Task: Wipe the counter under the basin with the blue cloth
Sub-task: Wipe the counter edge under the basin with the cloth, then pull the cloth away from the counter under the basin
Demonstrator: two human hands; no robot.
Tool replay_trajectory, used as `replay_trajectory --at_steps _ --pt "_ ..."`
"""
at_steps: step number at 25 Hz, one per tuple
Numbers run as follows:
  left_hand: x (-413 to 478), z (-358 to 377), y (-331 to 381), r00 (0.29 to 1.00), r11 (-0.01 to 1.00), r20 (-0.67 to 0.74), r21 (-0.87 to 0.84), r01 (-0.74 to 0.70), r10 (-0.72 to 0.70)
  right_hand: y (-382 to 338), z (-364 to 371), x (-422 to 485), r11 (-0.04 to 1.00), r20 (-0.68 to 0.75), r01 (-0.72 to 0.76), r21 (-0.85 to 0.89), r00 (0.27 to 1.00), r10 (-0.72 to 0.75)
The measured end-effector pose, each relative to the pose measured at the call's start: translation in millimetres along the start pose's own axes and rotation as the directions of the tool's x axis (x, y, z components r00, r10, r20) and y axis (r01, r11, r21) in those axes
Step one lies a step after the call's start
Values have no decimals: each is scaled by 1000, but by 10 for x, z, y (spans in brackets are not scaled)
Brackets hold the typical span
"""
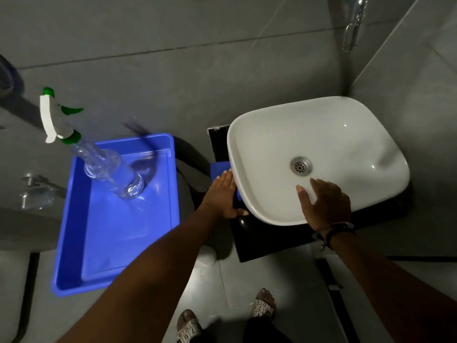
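Grey-tiled washroom, dim light. A white basin [319,159] is seated on a glossy black bench [267,238] in the wall corner. The blue cloth [220,168] is pressed flat on the bench under the left hand [223,194], at the basin's left rim — fingers extended, not clenched. The right hand [325,204] is laid open-palmed on the basin's near rim, nothing grasped. To the left, a blue tray [163,184] is seen, with a clear spray bottle [108,169] leaning in it.
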State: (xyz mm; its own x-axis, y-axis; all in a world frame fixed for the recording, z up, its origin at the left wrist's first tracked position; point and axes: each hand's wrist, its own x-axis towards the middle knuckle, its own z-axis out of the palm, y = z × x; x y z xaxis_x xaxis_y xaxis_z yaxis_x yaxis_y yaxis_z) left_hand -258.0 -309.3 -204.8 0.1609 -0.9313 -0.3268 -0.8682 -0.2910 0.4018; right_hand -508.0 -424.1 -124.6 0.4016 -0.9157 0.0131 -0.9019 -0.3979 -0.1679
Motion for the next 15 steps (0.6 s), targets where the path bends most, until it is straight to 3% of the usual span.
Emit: replay_trajectory --at_steps 4,7,8,10,11,13,15 --pt "-219 187 222 988 983 -40 100 154 -151 19 -8 -17 999 -86 39 24 996 -37" --pt "-617 373 474 985 981 38 100 164 -169 24 -19 -11 998 -8 60 -25 998 -60" --pt "-802 410 580 986 988 71 32 150 -152 25 -25 -10 997 22 50 -51 999 -49" --pt "-1242 440 780 989 947 77 -286 145 -128 -21 -78 -74 1000 42 -5 -27 999 6" --pt "-1463 387 858 983 846 68 -501 183 -172 -98 -133 -162 998 12 -11 69 1000 11" --pt "-1829 194 887 944 511 46 -832 217 -326 -360 -184 -473 943 -135 102 317 989 -62" --pt "-2060 -24 741 884 200 97 -957 209 -458 -735 -133 -918 850 -254 299 434 946 -203"
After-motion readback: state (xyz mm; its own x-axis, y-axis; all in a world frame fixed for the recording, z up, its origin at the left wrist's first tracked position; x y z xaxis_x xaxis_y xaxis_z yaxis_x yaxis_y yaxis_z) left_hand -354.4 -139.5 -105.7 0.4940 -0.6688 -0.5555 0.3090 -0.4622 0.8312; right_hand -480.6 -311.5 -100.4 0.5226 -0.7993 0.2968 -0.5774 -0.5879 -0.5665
